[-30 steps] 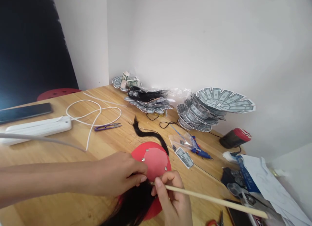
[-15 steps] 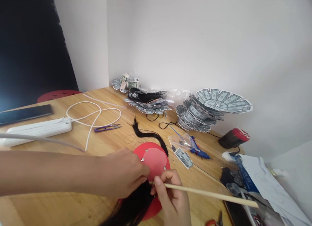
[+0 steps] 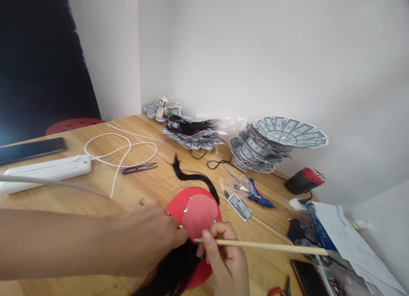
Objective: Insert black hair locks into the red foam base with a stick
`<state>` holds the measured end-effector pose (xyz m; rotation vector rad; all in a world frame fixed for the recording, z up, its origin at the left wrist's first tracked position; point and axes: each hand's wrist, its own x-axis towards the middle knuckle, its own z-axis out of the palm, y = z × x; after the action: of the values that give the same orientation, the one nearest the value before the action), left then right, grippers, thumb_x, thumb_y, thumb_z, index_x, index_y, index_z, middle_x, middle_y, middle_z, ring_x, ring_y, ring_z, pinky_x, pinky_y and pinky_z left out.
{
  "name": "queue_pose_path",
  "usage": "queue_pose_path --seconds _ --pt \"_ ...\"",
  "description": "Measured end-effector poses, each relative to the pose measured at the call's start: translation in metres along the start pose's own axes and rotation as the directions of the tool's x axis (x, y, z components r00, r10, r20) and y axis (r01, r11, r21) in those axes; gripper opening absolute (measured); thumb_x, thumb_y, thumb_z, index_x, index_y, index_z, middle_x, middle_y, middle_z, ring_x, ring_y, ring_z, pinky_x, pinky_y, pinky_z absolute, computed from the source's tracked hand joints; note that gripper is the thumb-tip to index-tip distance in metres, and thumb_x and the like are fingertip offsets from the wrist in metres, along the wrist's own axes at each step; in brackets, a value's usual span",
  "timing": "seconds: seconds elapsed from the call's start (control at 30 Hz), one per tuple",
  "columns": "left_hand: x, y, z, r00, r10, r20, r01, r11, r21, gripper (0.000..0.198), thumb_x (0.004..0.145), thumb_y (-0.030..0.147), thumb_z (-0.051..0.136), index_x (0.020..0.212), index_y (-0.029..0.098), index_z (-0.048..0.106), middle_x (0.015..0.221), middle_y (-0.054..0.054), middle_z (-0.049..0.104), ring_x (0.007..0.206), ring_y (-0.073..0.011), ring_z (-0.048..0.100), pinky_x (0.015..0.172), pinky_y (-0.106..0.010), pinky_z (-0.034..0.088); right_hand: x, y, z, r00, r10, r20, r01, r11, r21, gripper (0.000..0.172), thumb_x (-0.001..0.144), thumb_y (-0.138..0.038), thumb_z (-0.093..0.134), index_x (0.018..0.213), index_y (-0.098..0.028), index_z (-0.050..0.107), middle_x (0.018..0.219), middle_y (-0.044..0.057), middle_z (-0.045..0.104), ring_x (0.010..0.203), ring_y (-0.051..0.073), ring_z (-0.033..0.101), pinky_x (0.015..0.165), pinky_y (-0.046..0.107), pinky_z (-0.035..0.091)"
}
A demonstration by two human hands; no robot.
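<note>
In the head view a red rounded piece lies on the wooden table, with a lighter red patch and several shiny silver studs. My left hand comes in from the left and is closed, its fingertips pressed at the top of a lock of black hair that hangs over the piece. What sits under those fingers is partly hidden. Between thumb and fingers, my right hand pinches a thin wooden stick. The stick's narrow tip points left at the hair, beside my left fingertips; its thick end reaches right.
Behind the red piece lie another black hair strand, purple thread snips and a blue glue gun. Printed-banknote paper stacks stand by the wall. A white power strip is at left, orange-handled scissors and a phone at lower right.
My left hand has shifted slightly left and down, uncovering more studs and the stick's tip. The stick's far end has swung up a little and drawn left.
</note>
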<state>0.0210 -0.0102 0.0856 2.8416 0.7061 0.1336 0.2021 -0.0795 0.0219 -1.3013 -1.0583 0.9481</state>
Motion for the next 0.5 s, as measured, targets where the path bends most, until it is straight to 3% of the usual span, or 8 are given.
queue_pose_path --seconds 0.13,0.2,0.33,0.4,0.5 --pt "-0.013 -0.010 0.000 0.993 0.074 0.093 -0.075 0.997 0.001 0.044 0.066 -0.010 0.055 0.094 0.022 0.067 0.085 -0.002 0.077 0.066 -0.0237 0.074 0.055 -0.031 0.043 -0.001 -0.002 0.002 0.999 0.025 -0.025 -0.024 0.999 0.029 0.043 0.086 -0.063 0.069 0.072 -0.024 0.056 0.059 -0.005 0.061 0.062 0.016 0.063 0.067 0.025 0.048" --pt "-0.019 -0.016 0.001 0.994 0.102 0.033 -0.101 0.994 -0.050 0.043 0.070 -0.008 0.052 0.096 0.023 0.065 0.086 -0.002 0.074 0.064 -0.0214 0.071 0.054 -0.029 0.043 -0.001 -0.001 0.003 0.999 0.022 -0.039 -0.021 0.999 0.035 0.043 0.086 -0.063 0.069 0.073 -0.024 0.057 0.059 -0.005 0.061 0.061 0.016 0.063 0.069 0.027 0.050" --pt "-0.027 -0.024 0.006 0.982 0.141 -0.127 -0.166 0.962 -0.217 0.023 0.084 0.002 0.049 0.081 0.022 0.060 0.090 -0.003 0.069 0.064 -0.0172 0.066 0.056 -0.025 0.045 0.000 0.000 0.004 0.998 0.031 -0.057 -0.029 0.999 0.033 0.042 0.085 -0.063 0.069 0.074 -0.025 0.056 0.056 -0.005 0.061 0.059 0.017 0.064 0.070 0.029 0.052" --pt "-0.027 -0.025 0.008 0.976 0.127 -0.177 -0.187 0.905 -0.382 0.023 0.090 0.005 0.049 0.084 0.022 0.063 0.106 -0.006 0.073 0.080 -0.0194 0.072 0.070 -0.024 0.052 -0.001 -0.001 0.004 0.998 0.043 -0.051 -0.041 0.999 0.035 0.042 0.084 -0.063 0.070 0.074 -0.025 0.056 0.056 -0.005 0.061 0.058 0.016 0.063 0.069 0.028 0.052" --pt "-0.023 -0.024 0.013 0.974 0.097 -0.203 -0.211 0.705 -0.677 0.025 0.098 0.008 0.051 0.105 0.021 0.070 0.124 -0.010 0.074 0.106 -0.0231 0.073 0.091 -0.025 0.054 -0.001 -0.004 0.003 0.997 0.062 -0.034 -0.060 0.997 0.054 0.042 0.084 -0.063 0.071 0.075 -0.024 0.058 0.057 -0.006 0.062 0.059 0.015 0.062 0.066 0.025 0.049"
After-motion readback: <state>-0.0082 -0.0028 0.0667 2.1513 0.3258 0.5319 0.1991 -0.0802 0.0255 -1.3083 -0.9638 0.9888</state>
